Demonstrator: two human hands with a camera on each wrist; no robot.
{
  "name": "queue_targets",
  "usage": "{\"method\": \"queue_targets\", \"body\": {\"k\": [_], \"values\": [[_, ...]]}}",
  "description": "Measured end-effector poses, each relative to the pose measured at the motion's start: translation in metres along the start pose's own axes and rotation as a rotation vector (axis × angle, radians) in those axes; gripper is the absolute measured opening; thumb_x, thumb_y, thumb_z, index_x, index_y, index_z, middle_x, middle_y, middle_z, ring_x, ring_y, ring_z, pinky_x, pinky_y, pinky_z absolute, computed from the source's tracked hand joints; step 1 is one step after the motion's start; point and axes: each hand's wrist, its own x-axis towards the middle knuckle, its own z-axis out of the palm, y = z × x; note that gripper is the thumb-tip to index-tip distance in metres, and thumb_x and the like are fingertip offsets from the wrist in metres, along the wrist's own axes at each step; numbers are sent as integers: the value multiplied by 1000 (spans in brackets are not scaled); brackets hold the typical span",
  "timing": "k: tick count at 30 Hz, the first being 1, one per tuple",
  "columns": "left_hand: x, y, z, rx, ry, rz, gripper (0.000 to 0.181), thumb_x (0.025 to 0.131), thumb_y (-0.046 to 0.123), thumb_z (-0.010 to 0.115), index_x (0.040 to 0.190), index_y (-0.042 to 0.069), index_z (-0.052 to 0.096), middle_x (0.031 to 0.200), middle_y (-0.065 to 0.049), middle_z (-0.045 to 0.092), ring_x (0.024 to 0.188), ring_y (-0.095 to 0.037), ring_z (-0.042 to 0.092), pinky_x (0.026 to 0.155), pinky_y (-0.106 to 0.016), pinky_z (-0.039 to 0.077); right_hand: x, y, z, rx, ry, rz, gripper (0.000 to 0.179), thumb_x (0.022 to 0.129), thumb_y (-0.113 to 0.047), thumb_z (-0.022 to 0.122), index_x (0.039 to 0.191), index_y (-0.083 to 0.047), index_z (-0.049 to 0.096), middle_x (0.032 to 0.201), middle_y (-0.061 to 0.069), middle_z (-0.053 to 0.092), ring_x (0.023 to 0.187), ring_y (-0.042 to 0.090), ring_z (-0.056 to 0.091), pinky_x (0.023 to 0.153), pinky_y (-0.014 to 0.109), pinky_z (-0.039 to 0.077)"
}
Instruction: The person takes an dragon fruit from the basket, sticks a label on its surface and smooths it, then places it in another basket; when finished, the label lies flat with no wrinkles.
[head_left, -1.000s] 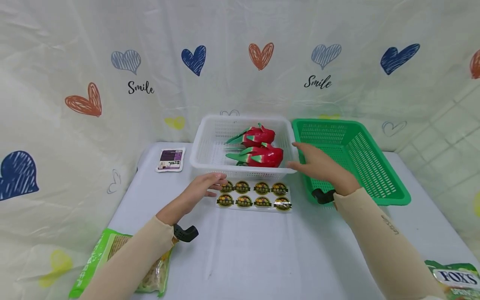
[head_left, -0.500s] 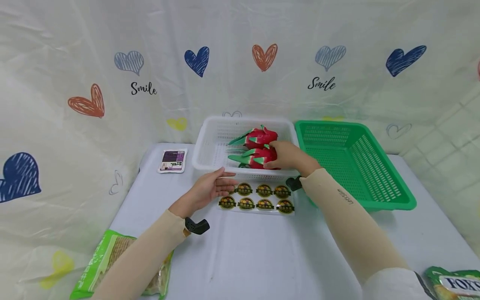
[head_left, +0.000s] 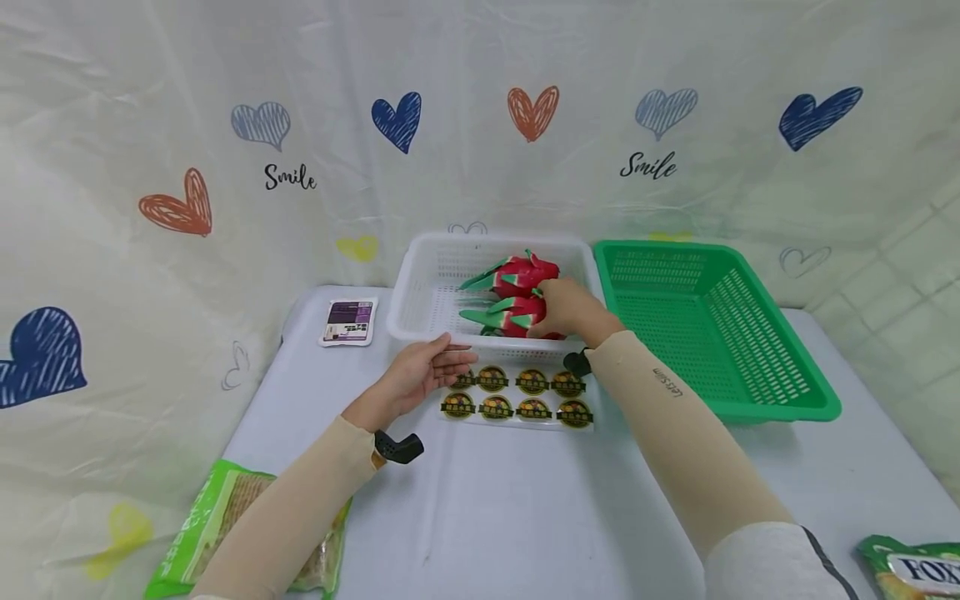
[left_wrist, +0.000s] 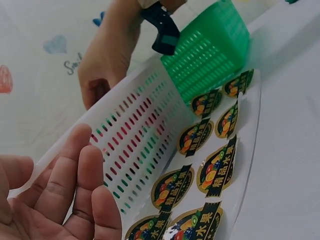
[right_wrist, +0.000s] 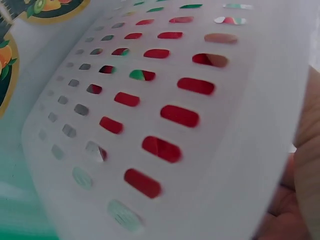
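Note:
In the head view, two red dragon fruits with green leaf tips lie in a white plastic basket (head_left: 450, 250). My right hand (head_left: 573, 307) reaches over the basket's right end, its thumb and fingers around the red end of the front dragon fruit (head_left: 517, 319). The back dragon fruit (head_left: 525, 275) lies just behind. My left hand (head_left: 420, 375) is held with fingers extended by the basket's front wall, above the edge of a sheet of round fruit stickers (head_left: 532, 396). In the right wrist view, red skin shows through the slots of the basket wall (right_wrist: 225, 150).
A green plastic basket (head_left: 787, 358) stands to the right of the white one. At the left lies a small purple-and-white packet (head_left: 350, 322). A green bag of dried food (head_left: 195, 525) lies front left under my left forearm, and a green FOX'S packet (head_left: 911, 568) front right.
My right hand has moved left from the white basket's right rim onto the front dragon fruit and closed around it. My left hand has shifted slightly right along the basket's front.

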Motion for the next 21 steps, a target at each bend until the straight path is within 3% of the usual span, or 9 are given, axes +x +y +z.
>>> {"method": "queue_targets", "body": {"k": [7, 12, 16, 21], "values": [[4, -6, 3, -12, 17, -27, 54, 114, 41, 35, 145, 2, 57, 112, 7, 79, 128, -27, 63, 92, -27, 53, -4, 4, 3, 14, 16, 9, 60, 81, -34, 89, 122, 0, 62, 114, 15, 69, 100, 29, 63, 87, 44, 57], [4, -7, 3, -8, 11, -32, 55, 114, 41, 34, 145, 1, 56, 109, 9, 79, 116, -19, 68, 94, -28, 52, -6, 8, 1, 43, 41, 12, 67, 81, -36, 89, 129, 1, 60, 118, 17, 70, 101, 31, 65, 89, 47, 58], [2, -5, 1, -9, -6, -17, 57, 114, 41, 36, 147, -1, 53, 107, 10, 79, 109, -13, 70, 92, -27, 52, -9, 10, -8, 53, 70, 6, 75, 81, -37, 89, 136, 3, 57, 125, 20, 68, 108, 34, 64, 94, 50, 58], [3, 0, -2, -12, -10, 2, 58, 114, 42, 37, 148, -2, 52, 107, 11, 79, 109, -13, 70, 91, -26, 52, -17, 10, -24, 84, 138, -26, 63, 79, -36, 90, 124, 0, 63, 117, 18, 71, 103, 33, 65, 88, 49, 60]]}}
